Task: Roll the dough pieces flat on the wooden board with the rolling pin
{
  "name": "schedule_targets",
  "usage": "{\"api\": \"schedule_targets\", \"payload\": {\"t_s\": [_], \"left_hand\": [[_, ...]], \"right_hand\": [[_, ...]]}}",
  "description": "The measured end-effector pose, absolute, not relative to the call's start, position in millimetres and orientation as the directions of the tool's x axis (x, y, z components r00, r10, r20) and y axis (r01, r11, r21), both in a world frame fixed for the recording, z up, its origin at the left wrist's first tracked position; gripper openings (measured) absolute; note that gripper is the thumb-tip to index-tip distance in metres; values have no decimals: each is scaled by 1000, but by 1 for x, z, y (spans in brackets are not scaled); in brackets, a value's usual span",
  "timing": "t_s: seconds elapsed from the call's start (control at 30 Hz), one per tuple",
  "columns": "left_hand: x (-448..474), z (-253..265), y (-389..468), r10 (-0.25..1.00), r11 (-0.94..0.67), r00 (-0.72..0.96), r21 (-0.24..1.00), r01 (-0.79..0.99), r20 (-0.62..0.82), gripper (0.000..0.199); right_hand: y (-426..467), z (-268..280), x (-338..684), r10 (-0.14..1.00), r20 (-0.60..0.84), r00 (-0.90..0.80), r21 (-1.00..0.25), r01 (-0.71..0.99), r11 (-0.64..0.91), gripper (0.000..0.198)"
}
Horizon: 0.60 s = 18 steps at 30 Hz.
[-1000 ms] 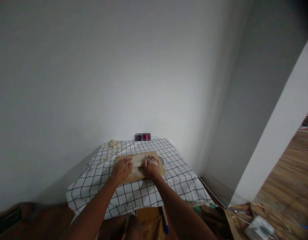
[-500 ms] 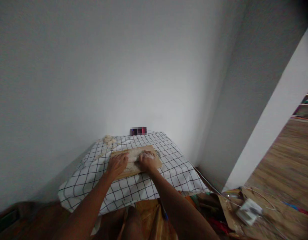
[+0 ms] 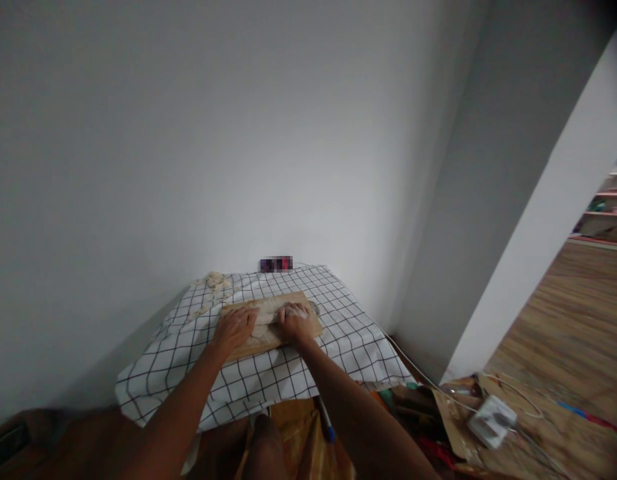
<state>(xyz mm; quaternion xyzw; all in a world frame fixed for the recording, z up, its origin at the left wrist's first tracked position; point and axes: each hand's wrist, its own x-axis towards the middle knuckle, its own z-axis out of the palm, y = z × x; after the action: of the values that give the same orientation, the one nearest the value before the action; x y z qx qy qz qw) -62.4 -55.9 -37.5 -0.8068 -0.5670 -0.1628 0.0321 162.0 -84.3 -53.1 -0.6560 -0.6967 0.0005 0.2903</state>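
A wooden board [image 3: 262, 345] dusted with flour lies on the checked cloth in front of me. Across it, between my hands, runs a pale floury roll [image 3: 268, 313]; whether it is dough or a rolling pin I cannot make out. My left hand [image 3: 235, 325] bends its fingers over the roll's left end. Over the right end curls my right hand [image 3: 294, 321], its knuckles white with flour. Both hands cover most of what lies under them. A round, shiny object [image 3: 315, 307] shows partly behind the board's right edge.
The white checked cloth [image 3: 348, 333] covers a low table against the wall. Pale dough-like scraps [image 3: 215, 280] lie at its back left, and a blurred-out dark device [image 3: 276, 264] stands at the back. A white power strip [image 3: 492, 421] with cords rests on cardboard at the lower right.
The view has shifted slightly. Both hands stay on the roll in nearly the same place over the board.
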Motion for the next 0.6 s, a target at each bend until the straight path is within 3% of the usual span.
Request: {"api": "schedule_targets", "payload": {"t_s": [0.2, 0.6], "left_hand": [[-62, -33, -58, 907, -357, 311, 129, 925, 284, 53], [-65, -47, -58, 838, -424, 355, 85, 902, 414, 51]], "right_hand": [[-86, -50, 163, 915, 402, 11, -360, 921, 147, 34], [-87, -49, 160, 912, 407, 47, -356, 928, 111, 33]]}}
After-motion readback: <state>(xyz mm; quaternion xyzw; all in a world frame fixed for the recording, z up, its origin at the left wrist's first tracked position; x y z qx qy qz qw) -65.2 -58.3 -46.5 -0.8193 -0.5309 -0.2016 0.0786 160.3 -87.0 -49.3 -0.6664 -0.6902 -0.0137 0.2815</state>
